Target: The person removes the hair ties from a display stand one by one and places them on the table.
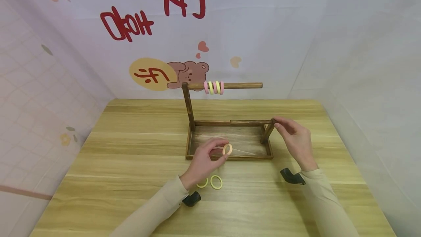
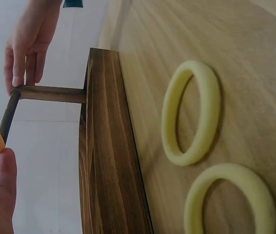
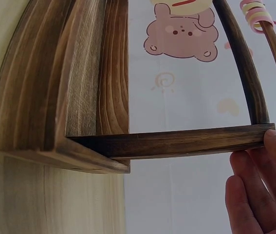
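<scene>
My left hand point(image 1: 204, 161) pinches a pale orange ring point(image 1: 231, 149) between thumb and fingers, above the front part of a dark wooden rack's tray point(image 1: 230, 158). At the rack's right end, my right hand point(image 1: 297, 142) holds the top of the short post point(image 1: 268, 133) with thumb and fingertips, where the lower rod point(image 1: 250, 122) joins it. No ring shows on that lower rod. Several pink and yellow rings point(image 1: 216, 87) hang together on the upper rod point(image 1: 245, 85). Two yellow rings lie on the table below my left hand, the nearer one point(image 2: 211, 112) fully visible in the left wrist view.
The rack's tall post point(image 1: 188, 107) rises at its left end, and the upper rod's right end is free. The wooden table point(image 1: 138, 134) extends around the rack. A white printed cloth point(image 1: 269, 39) hangs behind it and along both sides.
</scene>
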`<state>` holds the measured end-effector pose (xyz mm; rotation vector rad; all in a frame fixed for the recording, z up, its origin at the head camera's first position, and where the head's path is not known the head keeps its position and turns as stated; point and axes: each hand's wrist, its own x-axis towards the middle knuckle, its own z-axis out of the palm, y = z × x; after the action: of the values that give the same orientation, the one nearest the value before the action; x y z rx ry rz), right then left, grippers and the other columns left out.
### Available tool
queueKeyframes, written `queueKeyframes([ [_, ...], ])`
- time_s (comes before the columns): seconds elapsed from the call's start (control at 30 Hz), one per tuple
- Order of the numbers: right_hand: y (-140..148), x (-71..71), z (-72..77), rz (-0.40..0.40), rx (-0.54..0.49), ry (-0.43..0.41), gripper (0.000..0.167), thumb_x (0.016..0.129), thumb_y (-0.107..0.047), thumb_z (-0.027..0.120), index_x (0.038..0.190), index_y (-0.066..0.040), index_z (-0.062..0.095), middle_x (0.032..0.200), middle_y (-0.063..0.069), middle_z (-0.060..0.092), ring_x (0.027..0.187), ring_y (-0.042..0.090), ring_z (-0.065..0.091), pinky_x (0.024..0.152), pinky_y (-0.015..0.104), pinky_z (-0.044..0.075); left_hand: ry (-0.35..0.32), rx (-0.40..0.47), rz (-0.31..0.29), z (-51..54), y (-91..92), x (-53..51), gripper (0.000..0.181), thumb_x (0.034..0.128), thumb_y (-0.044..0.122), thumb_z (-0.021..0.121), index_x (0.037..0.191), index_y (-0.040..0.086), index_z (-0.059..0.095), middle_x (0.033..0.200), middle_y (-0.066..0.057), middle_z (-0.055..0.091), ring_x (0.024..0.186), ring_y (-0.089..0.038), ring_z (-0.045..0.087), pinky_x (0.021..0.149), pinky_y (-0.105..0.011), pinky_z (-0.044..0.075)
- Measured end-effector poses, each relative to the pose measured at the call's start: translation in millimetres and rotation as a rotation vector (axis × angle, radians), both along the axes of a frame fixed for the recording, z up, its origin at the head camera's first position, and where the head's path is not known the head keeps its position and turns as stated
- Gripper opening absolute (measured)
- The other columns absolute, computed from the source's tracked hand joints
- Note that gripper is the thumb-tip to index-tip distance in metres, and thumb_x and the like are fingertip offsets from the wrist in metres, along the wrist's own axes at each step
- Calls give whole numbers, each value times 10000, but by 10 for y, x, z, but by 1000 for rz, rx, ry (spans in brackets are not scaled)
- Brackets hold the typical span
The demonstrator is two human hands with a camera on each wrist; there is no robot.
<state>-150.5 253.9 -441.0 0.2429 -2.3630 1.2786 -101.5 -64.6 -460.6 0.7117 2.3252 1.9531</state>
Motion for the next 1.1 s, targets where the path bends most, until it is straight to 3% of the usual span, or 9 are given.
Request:
queueKeyframes([
  [0.2, 2, -5, 5, 6, -4, 0, 220, 985, -130, 735, 1195, -78, 778, 1132, 109, 770, 935, -102, 649, 782, 80, 516, 72, -92, -18, -13, -5, 69, 434, 900, -9, 772, 1318, 33, 664, 1306, -87, 650, 1142, -374, 656, 962, -479, 576],
  [0.37, 4, -1, 7, -2, 6, -4, 227, 985, -137, 737, 1201, -76, 776, 1136, 105, 770, 935, -115, 640, 784, 75, 510, 90, -183, -43, -23, -21, 129, 435, 905, 33, 784, 1323, 35, 664, 1314, -86, 654, 1104, -329, 695, 970, -492, 569],
  [0.53, -4, 4, 24, 5, 3, -9, 233, 988, -151, 735, 1206, -77, 774, 1141, 103, 769, 941, -108, 643, 787, 80, 514, 114, -256, -90, -45, -24, 182, 445, 893, 33, 804, 1318, 44, 670, 1336, -79, 640, 1078, -296, 707, 983, -440, 568],
  [0.67, -3, 7, 27, 0, 5, -16, 235, 990, -160, 734, 1207, -79, 773, 1146, 97, 768, 942, -112, 641, 784, 79, 513, 189, -313, -142, -76, -16, 213, 445, 901, 49, 805, 1320, 30, 657, 1324, -79, 642, 1054, -281, 705, 950, -393, 584],
  [0.87, 6, 6, 12, -6, 22, -18, 233, 994, -159, 729, 1206, -72, 772, 1144, 108, 768, 937, -125, 632, 768, 72, 507, 237, -378, -233, -119, -9, 255, 461, 924, 55, 786, 1350, -4, 619, 1330, -113, 633, 1072, -290, 693, 942, -318, 581],
  [1.1, 11, 1, 19, -1, 23, -22, 239, 996, -167, 727, 1215, -81, 770, 1151, 96, 767, 943, -117, 635, 777, 75, 509, 273, -449, -243, -167, 19, 291, 455, 913, 57, 798, 1333, 5, 630, 1287, -85, 664, 1059, -228, 694, 948, -270, 553],
])
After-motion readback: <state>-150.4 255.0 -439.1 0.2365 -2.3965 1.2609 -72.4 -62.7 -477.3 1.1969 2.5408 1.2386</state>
